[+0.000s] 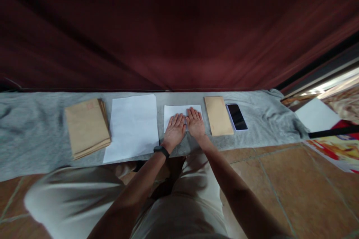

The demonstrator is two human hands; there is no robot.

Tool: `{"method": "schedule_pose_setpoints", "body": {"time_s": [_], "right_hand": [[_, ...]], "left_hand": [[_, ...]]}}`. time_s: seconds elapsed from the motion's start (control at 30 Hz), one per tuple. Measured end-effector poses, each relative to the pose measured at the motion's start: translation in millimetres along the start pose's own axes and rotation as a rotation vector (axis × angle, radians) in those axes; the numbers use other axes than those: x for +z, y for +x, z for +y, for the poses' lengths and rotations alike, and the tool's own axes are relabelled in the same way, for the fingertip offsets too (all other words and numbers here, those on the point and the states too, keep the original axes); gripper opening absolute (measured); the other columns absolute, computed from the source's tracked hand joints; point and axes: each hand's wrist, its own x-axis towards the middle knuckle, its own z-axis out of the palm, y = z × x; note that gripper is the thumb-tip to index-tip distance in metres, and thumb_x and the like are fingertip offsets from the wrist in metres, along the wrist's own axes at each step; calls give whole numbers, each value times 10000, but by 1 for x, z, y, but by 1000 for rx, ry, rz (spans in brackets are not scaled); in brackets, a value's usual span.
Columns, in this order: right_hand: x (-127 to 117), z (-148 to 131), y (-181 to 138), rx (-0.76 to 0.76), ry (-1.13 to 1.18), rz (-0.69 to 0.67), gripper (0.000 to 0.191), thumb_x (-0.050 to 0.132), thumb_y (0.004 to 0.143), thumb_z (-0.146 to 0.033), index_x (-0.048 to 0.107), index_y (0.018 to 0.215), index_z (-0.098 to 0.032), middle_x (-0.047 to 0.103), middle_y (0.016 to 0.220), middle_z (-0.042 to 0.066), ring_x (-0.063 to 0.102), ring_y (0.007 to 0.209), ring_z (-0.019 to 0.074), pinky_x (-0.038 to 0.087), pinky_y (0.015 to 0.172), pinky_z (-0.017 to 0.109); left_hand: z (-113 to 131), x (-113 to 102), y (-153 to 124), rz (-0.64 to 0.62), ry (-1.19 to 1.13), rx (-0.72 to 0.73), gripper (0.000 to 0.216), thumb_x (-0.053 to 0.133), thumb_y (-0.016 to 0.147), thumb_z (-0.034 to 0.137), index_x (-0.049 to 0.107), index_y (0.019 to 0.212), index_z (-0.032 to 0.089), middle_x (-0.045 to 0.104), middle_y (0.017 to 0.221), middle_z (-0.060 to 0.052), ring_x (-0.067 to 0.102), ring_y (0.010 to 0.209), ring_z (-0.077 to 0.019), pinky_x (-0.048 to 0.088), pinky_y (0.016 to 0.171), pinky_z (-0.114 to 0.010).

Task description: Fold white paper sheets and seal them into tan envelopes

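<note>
Both of my hands lie flat, side by side, on a small folded white paper in the middle of a grey cloth. My left hand, with a black watch on the wrist, presses the paper's left half with fingers stretched out. My right hand covers the right half the same way. A larger white sheet lies just left of the hands. A single brown envelope lies just right of them.
A stack of brown envelopes sits at the left of the cloth. A dark phone lies right of the single envelope. A dark red curtain hangs behind. Tiled floor and more papers lie to the right.
</note>
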Motion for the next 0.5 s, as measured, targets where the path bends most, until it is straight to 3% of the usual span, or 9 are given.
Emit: {"method": "schedule_pose_setpoints", "body": {"time_s": [0.27,0.5], "right_hand": [[2,-1,-5,-1,22,38,517,319,1066,-318,421,1532,-120,378,1598,150,330,1498,269,249,1220,499],[5,0,-6,-11,14,77,517,305,1068,-321,429,1527,-120,399,1590,142,337,1494,272,249,1220,492]], "left_hand": [[1,-1,20,-3,-28,-63,541,275,1018,273,444,1500,96,426,1587,-125,299,1518,-261,222,1260,-475],[-19,2,40,1,-21,-127,578,258,1022,327,381,1534,89,373,1615,-122,253,1536,-238,175,1271,-471]]}}
